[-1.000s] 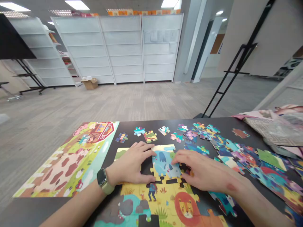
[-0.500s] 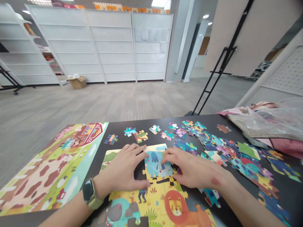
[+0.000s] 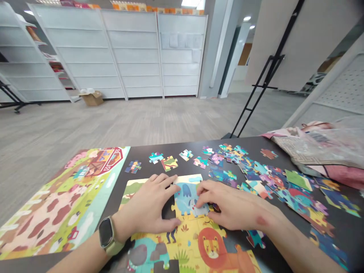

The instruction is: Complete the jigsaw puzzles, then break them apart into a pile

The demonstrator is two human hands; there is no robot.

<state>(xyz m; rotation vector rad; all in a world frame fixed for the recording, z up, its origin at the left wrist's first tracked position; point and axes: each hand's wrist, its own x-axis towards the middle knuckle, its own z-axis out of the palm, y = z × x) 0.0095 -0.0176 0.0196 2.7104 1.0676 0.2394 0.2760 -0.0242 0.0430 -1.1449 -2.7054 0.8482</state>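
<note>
A partly joined jigsaw puzzle (image 3: 187,227) with a yellow ground lies on the dark table in front of me. My left hand (image 3: 152,204) rests flat on its upper left part, fingers spread and thumb apart, covering some of the picture. My right hand (image 3: 224,203) has curled fingers on the right side of the blue elephant puzzle piece (image 3: 183,197), with the thumb near its lower right corner. The elephant section meets the yellow pieces below it. A lion (image 3: 211,244) shows lower right, and a teal animal (image 3: 145,252) lower left beside a dark gap.
A farm puzzle (image 3: 57,208) lies at the left. Loose puzzle pieces (image 3: 264,176) are heaped on the right, with several along the back. A pink cloth bundle (image 3: 327,151) under clear plastic sits at the right edge. Beyond are white shelves (image 3: 133,57) and a black stand (image 3: 256,94).
The dark gap under the elephant section has closed against the yellow pieces. My right fingers have shifted slightly down on the elephant section; my left hand stays nearly still.
</note>
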